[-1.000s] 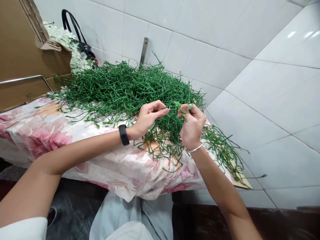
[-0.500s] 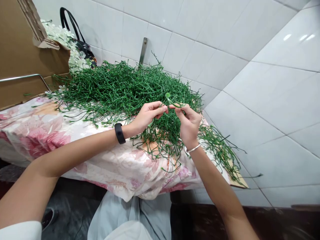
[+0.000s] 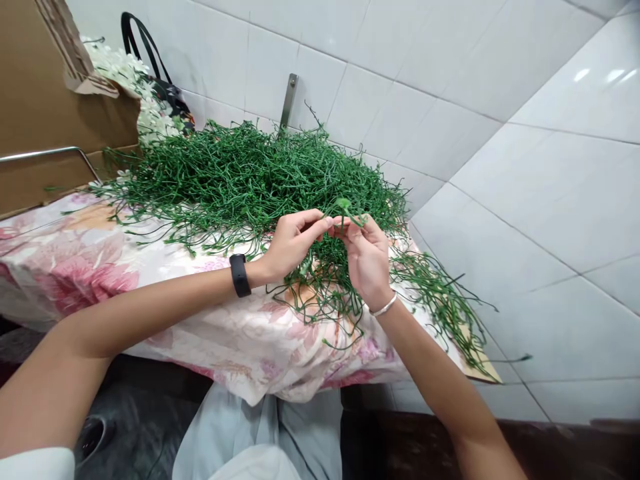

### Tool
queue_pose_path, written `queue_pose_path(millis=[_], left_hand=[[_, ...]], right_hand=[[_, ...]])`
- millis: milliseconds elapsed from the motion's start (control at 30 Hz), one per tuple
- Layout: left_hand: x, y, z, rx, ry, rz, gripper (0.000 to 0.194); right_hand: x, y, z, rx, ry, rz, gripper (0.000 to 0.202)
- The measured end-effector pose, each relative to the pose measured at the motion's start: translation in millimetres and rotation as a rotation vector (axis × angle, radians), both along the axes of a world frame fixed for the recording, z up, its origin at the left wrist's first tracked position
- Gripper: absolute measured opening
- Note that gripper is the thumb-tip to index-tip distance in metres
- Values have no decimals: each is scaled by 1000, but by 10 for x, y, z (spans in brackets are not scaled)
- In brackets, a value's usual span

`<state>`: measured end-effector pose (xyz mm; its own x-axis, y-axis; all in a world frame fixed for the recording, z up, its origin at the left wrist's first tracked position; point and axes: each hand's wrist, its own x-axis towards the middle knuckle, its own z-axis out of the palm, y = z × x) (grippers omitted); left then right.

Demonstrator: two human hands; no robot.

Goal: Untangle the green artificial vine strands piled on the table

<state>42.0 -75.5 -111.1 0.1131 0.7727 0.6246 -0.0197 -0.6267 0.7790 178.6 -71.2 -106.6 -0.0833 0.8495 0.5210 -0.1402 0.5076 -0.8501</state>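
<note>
My left hand [image 3: 296, 241], with a black band on the wrist, is closed in a pinch at the fingertips. Facing it, my right hand [image 3: 369, 261] is closed too, thumb against fingers, and the fingertips of both hands meet. A green artificial flower stem [image 3: 345, 208] with a pale green tip stands up between them, its ends partly hidden by the fingers. Just behind and below the hands spreads a large tangled heap of similar green stems [image 3: 240, 170].
Floral cloth [image 3: 200, 340] covers the table. A cardboard box [image 3: 30, 80], white artificial flowers [image 3: 155, 120] and a black-handled bag [image 3: 173, 97] stand at the back left. More stems [image 3: 440, 293] lie on the right. A white tiled wall [image 3: 410, 93] closes the back and right.
My right hand has moved left and slightly down, closer to my left hand. The held stem now stands more upright between the fingers.
</note>
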Motion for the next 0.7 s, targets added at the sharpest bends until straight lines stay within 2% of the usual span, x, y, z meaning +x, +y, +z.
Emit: queue_pose_path(millis=[167, 300, 400, 533, 700], left_hand=[[3, 27, -59, 217, 208, 199, 20], [-36, 95, -59, 284, 339, 203, 19], [-35, 119, -51, 216, 337, 146, 22], [-13, 53, -9, 155, 237, 121, 25], [-31, -100, 72, 396, 265, 231, 21]], right_hand=[[-2, -42, 46, -295, 97, 95, 11], [43, -63, 92, -424, 59, 139, 12], [58, -52, 96, -430, 61, 172, 14], [27, -61, 124, -359, 129, 157, 26], [2, -120, 252, -326, 64, 165, 37]])
